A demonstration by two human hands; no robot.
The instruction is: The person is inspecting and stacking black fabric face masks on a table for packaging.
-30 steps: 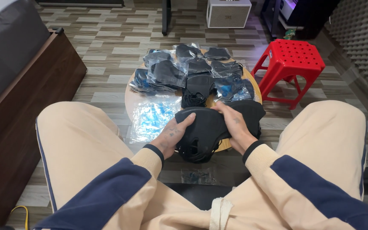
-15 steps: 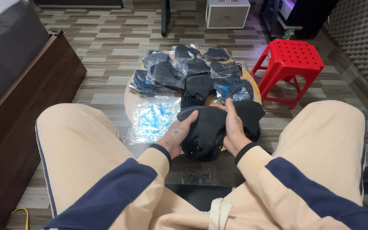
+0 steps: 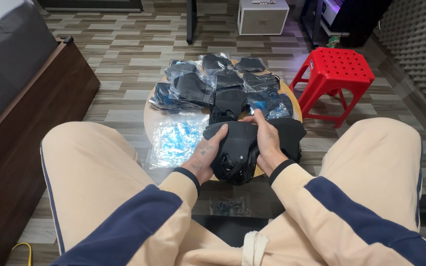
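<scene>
The light is even and soft, like daylight in a room, and it seems to come mostly from above and from the upper left. Shadows are weak; only a soft one lies under the red stool [image 3: 332, 79]. Some glare shows on the clear plastic bags [image 3: 176, 140] on the round table [image 3: 150, 116]. The black masks [image 3: 235, 152] lose detail because they are so dark. The picture is sharp in the middle, and the wide lens bends the edges slightly.

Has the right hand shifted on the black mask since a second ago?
Yes. The right hand slid left across the black mask, away from the red stool, toward the left hand.
</scene>
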